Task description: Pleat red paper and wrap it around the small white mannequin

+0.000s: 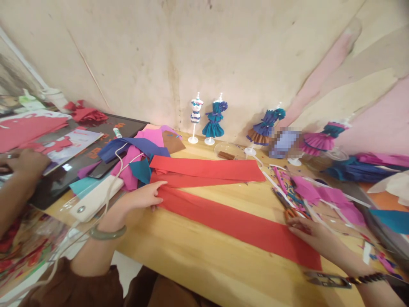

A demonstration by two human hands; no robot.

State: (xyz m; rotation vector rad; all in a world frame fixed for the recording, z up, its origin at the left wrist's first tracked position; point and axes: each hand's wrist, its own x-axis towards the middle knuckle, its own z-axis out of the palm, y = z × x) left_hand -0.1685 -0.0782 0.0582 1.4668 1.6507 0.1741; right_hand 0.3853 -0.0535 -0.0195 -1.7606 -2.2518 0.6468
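Note:
A long red crepe paper strip (223, 215) lies folded in a sideways V across the wooden table, its upper arm (211, 169) doubled over. My left hand (142, 198) pinches the strip at the fold, index finger on top and other fingers curled at its edge. Over the strip's right end, my right hand (308, 232) has its fingers curled at the orange handles of a pair of scissors (289, 209). The scissors' dark blades point away toward the wall. Thread snips (329, 280) lie beneath my right wrist, just past the strip's end.
Small dress forms (213, 123) in paper dresses stand along the wall. A white power bank (96, 200) with a cable and coloured paper pieces (137, 143) sit left. Pink scraps (329, 196) lie right. Another person's hand (27, 164) rests by red cutouts at far left.

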